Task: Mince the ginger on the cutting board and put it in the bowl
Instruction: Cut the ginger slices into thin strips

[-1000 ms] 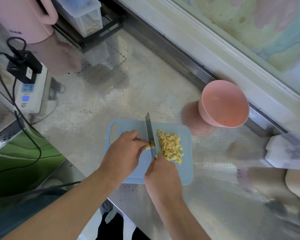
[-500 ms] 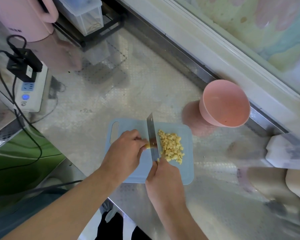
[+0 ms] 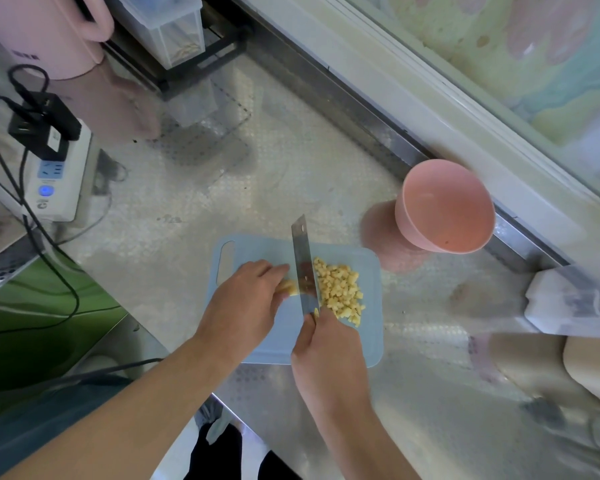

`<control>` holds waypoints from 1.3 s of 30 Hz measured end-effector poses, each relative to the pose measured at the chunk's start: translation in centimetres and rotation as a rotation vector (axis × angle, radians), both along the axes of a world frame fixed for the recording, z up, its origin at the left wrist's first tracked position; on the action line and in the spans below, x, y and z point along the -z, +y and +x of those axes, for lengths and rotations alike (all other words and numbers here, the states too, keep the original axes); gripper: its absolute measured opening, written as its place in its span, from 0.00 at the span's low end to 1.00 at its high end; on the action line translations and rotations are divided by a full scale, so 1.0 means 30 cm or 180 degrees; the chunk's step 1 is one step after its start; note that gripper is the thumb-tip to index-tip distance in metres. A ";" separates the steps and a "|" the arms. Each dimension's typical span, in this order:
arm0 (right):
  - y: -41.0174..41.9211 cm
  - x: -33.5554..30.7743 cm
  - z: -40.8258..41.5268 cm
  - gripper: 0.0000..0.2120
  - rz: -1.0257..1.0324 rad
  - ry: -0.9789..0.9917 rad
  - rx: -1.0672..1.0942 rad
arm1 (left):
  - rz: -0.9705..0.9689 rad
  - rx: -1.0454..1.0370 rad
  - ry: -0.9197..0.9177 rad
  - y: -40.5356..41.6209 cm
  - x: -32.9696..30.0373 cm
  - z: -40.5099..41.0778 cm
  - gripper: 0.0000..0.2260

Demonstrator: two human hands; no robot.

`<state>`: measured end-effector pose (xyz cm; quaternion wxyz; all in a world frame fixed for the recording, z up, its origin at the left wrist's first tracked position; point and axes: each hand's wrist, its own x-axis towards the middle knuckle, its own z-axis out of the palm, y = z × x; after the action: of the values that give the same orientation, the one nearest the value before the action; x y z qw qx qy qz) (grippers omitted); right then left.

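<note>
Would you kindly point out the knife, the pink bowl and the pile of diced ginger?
knife [image 3: 304, 268]: head view, middle of the blade.
pink bowl [image 3: 426, 237]: head view, outer wall.
diced ginger [image 3: 340, 289]: head view, centre of the pile.

You get soft, even daylight; the steel counter [image 3: 291, 174] glares mildly, and edges toward 4 o'clock look smeared, perhaps lens blur.

Your right hand [image 3: 326, 344] is covering the knife [image 3: 303, 268] handle completely. Your left hand [image 3: 245, 303] is hiding most of the uncut ginger piece [image 3: 288, 287]. The frame edge is cropping the pink jug [image 3: 49, 32].
</note>
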<state>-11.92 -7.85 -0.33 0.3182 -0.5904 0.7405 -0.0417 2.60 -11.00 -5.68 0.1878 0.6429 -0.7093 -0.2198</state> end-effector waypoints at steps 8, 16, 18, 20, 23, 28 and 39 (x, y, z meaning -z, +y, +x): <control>0.009 -0.009 0.002 0.11 0.0069 -0.0072 0.0060 | 0.0020 -0.0026 0.0190 0.001 -0.005 0.017 0.03; 0.011 -0.010 0.016 0.12 0.0272 -0.0117 0.0086 | -0.0118 0.0049 0.0135 0.007 -0.002 0.005 0.05; 0.007 -0.009 0.021 0.12 0.0311 -0.0070 0.0055 | -0.0140 0.0064 0.0157 0.006 0.001 0.007 0.06; -0.001 -0.006 0.026 0.11 0.0344 -0.0029 0.0013 | -0.0160 0.0073 0.0185 0.005 0.001 0.009 0.06; -0.022 0.006 0.035 0.10 0.0387 0.0068 -0.0036 | -0.0166 0.0094 0.0229 0.003 0.002 0.009 0.07; -0.033 0.035 0.043 0.05 0.0390 0.0052 -0.0022 | -0.0194 0.0116 0.0180 0.002 0.007 0.010 0.07; 0.017 -0.012 0.019 0.14 0.0099 -0.0131 -0.0018 | -0.0238 0.0201 0.0072 0.017 -0.001 0.008 0.05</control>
<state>-11.35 -7.33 0.03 0.3427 -0.5865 0.7327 -0.0415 2.83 -10.49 -5.65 0.2128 0.6103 -0.7347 -0.2061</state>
